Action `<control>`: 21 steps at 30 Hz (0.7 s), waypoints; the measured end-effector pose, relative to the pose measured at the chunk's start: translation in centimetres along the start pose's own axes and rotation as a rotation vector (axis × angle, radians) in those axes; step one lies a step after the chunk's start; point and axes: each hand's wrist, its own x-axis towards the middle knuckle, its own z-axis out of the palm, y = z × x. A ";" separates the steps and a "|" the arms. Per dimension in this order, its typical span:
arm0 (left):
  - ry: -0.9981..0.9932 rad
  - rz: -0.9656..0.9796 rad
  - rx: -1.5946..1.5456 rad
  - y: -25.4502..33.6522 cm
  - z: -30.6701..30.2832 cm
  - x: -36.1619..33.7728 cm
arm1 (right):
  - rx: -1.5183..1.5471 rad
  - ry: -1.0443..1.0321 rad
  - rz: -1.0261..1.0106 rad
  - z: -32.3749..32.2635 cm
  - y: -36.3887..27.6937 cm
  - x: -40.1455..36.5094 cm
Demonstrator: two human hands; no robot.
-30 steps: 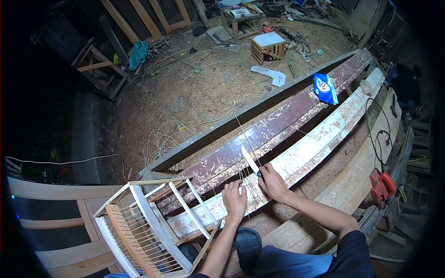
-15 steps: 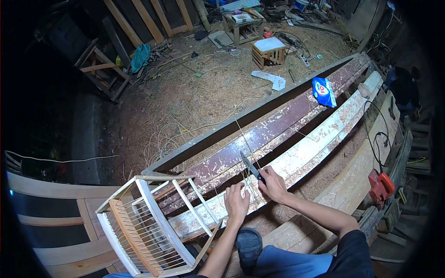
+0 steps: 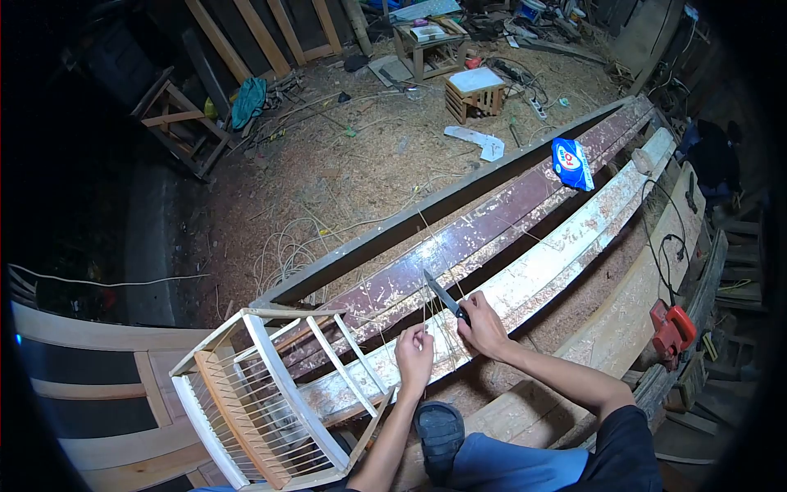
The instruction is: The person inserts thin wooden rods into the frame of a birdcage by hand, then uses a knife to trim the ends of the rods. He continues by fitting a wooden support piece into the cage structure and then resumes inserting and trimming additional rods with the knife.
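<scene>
My right hand (image 3: pixel 484 327) is closed round the handle of a knife (image 3: pixel 441 291). Its dark blade points up and to the left over the white board (image 3: pixel 533 283). Just left of it, my left hand (image 3: pixel 415 359) has its fingers drawn together in a pinch, and a thin stick appears to rise from the fingertips. Several thin sticks (image 3: pixel 448 340) lie on the white board between both hands. To the left stands a wooden cage frame (image 3: pixel 270 385) with rows of thin bars, close to my left forearm.
A maroon board (image 3: pixel 402 275) with wood shavings runs beyond the white one. A blue packet (image 3: pixel 571 164) lies on its far part. At the right are a red power tool (image 3: pixel 674 332) and its black cord. A small slatted stool (image 3: pixel 475 90) stands on the littered ground.
My left hand has gone from resting with fingers spread on the board to a raised pinch. The knife and my right hand have barely moved.
</scene>
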 end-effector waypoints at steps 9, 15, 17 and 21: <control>-0.047 -0.433 -0.912 5.9 -3.9 -1.0 | 0.067 0.040 -0.022 -1.4 -1.9 -0.4; -0.068 -0.392 -1.060 9.1 -7.0 -1.1 | 0.277 0.270 -0.158 -4.2 -6.0 -1.1; -0.076 -0.386 -1.133 10.1 -8.1 -1.2 | 0.299 0.356 -0.245 -4.8 -7.1 -1.2; -0.092 -0.401 -1.235 12.1 -9.9 -1.3 | 0.236 0.449 -0.503 -6.8 -8.6 -2.0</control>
